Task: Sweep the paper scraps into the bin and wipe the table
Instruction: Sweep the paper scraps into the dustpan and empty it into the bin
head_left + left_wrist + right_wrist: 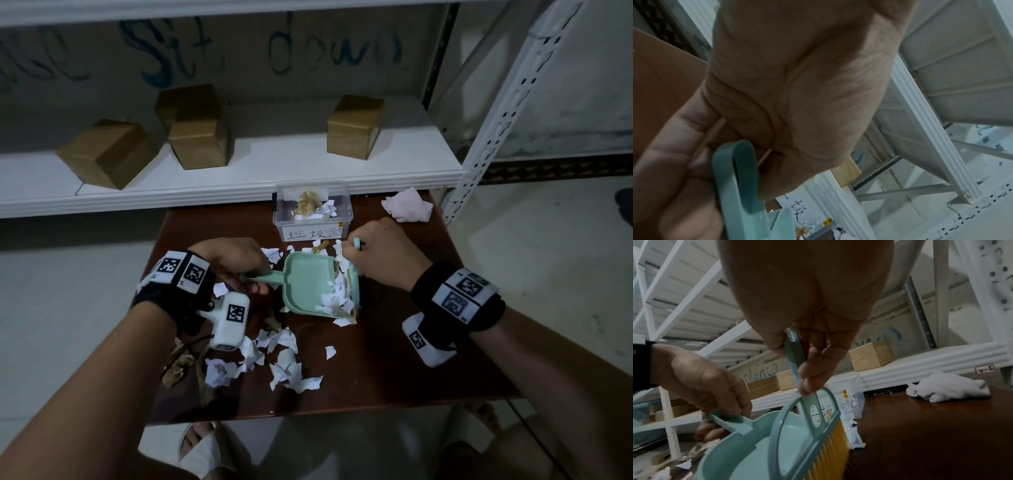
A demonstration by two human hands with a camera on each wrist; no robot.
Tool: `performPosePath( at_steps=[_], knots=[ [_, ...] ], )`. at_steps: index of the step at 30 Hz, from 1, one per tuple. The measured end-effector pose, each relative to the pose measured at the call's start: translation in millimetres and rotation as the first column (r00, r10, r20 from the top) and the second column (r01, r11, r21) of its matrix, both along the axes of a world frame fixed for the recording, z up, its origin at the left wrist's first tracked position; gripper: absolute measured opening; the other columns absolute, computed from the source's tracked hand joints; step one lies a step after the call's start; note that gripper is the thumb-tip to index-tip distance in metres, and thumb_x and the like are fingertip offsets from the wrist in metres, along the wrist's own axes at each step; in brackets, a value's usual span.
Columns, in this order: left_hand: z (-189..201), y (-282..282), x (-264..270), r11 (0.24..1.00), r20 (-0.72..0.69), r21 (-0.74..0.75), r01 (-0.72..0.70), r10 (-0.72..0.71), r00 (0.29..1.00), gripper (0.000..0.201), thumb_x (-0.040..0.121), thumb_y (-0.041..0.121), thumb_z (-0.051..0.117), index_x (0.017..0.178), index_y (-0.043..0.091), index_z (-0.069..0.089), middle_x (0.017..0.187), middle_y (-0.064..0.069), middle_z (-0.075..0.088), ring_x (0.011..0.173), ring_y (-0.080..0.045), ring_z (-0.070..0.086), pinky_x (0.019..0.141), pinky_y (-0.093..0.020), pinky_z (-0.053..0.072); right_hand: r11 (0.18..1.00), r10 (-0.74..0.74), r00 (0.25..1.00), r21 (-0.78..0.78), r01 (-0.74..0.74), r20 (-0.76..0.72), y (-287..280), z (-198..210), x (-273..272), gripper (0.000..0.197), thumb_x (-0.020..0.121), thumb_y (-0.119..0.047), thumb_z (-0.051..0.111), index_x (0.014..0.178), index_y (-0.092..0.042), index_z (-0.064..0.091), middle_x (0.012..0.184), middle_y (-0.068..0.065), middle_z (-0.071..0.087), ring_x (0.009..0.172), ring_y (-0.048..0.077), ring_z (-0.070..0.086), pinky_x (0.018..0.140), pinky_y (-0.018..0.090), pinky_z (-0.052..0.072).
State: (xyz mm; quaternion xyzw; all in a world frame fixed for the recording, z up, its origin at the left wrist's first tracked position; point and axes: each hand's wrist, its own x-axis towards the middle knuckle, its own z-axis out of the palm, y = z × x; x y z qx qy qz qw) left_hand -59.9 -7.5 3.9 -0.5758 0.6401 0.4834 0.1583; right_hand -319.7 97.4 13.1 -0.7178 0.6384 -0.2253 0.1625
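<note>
My left hand (pixel 236 260) grips the mint dustpan (pixel 308 284) by its handle; my right hand (pixel 383 255) grips the brush (pixel 818 431) at the pan's mouth. Paper scraps (pixel 274 363) litter the table (pixel 394 359) near the bin (pixel 313 212).

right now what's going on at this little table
A person is sweeping torn paper off a dark brown wooden table. The left hand holds the handle of a mint-green plastic dustpan, which already has scraps in it. The right hand holds a matching green brush with yellow bristles at the pan's mouth. Many white paper scraps are on the table, some are in the clear plastic bin, and the crumpled white cloth lies untouched.
</note>
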Motion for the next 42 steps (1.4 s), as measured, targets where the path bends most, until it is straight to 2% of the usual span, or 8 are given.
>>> performPosePath(
  at_steps=[3,7,13,20,24,31,37,42],
  knots=[
    [-7,-2,-1,1.000,0.012,0.021,-0.005,0.004,1.000,0.024,0.101,0.011,0.054,0.094,0.003,0.076,0.090,-0.012,0.079,0.066,-0.016,0.066,0.055,-0.027,0.057,1.000,0.016,0.999,0.002,-0.016,0.035,2,2,4,0.045,0.090,-0.020,0.060,0.054,0.000,0.041,0.051,0.017,0.054,0.051,0.032,0.058,0.054,0.046,0.046],
    [-12,-3,-1,1.000,0.015,0.020,-0.005,0.005,1.000,0.021,0.102,0.011,0.055,0.095,0.004,0.073,0.088,-0.012,0.078,0.063,-0.016,0.066,0.052,-0.027,0.056,1.000,0.005,0.998,-0.009,-0.004,0.058,1,1,4,0.044,0.091,-0.027,0.053,0.056,0.000,0.044,0.055,0.017,0.060,0.054,0.033,0.063,0.058,0.047,0.051],
    [-14,-3,-1,1.000,0.018,0.005,-0.005,0.005,1.000,0.014,0.103,0.007,0.054,0.106,0.007,0.067,0.086,-0.011,0.079,0.066,-0.016,0.067,0.059,-0.029,0.059,0.999,-0.020,0.993,-0.025,0.023,0.119,1,3,2,0.045,0.089,-0.029,0.049,0.057,0.002,0.047,0.054,0.019,0.060,0.051,0.035,0.063,0.052,0.047,0.050],
    [-13,2,-4,1.000,0.032,0.000,0.000,0.000,0.999,0.018,0.104,0.005,0.049,0.106,0.008,0.066,0.087,-0.009,0.079,0.065,-0.014,0.066,0.066,-0.031,0.057,0.998,-0.041,0.978,-0.028,0.048,0.203,0,4,5,0.039,0.092,-0.022,0.053,0.070,0.009,0.063,0.059,0.021,0.064,0.055,0.035,0.066,0.060,0.053,0.056],
    [-13,3,-6,1.000,0.052,0.002,0.003,-0.003,0.999,0.018,0.104,0.006,0.049,0.105,0.011,0.066,0.086,-0.006,0.079,0.061,-0.010,0.066,0.064,-0.028,0.056,0.998,-0.067,0.951,0.005,0.068,0.301,3,12,6,0.036,0.092,-0.017,0.052,0.078,0.013,0.066,0.059,0.021,0.066,0.051,0.012,0.070,0.061,0.055,0.059],
    [-15,6,-5,0.998,0.027,0.037,-0.044,0.043,0.999,0.017,0.106,0.005,0.046,0.110,0.012,0.060,0.075,-0.005,0.077,0.066,-0.016,0.067,0.073,-0.035,0.057,0.967,-0.175,0.911,-0.108,0.230,0.373,-3,25,-11,0.033,0.099,-0.016,0.056,0.075,-0.001,0.074,0.058,0.005,0.071,0.051,0.012,0.070,0.066,0.048,0.062],
    [-9,5,-1,0.989,-0.091,0.049,-0.140,0.144,0.985,0.019,0.106,0.001,0.042,0.110,0.011,0.058,0.075,-0.009,0.076,0.077,-0.023,0.066,0.072,-0.037,0.058,0.945,-0.216,0.898,-0.151,0.291,0.383,-6,29,-27,0.031,0.098,-0.011,0.055,0.077,-0.004,0.076,0.061,0.007,0.072,0.054,0.017,0.072,0.063,0.049,0.063],
    [0,8,2,0.987,-0.216,0.077,-0.143,0.157,0.964,0.022,0.110,0.007,0.037,0.115,0.005,0.059,0.089,-0.016,0.075,0.069,-0.019,0.063,0.059,-0.029,0.058,0.883,-0.272,0.841,-0.226,0.411,0.468,-8,37,-35,0.028,0.099,-0.016,0.057,0.081,-0.013,0.078,0.065,0.000,0.073,0.056,0.013,0.073,0.060,0.045,0.064]
  ],
)
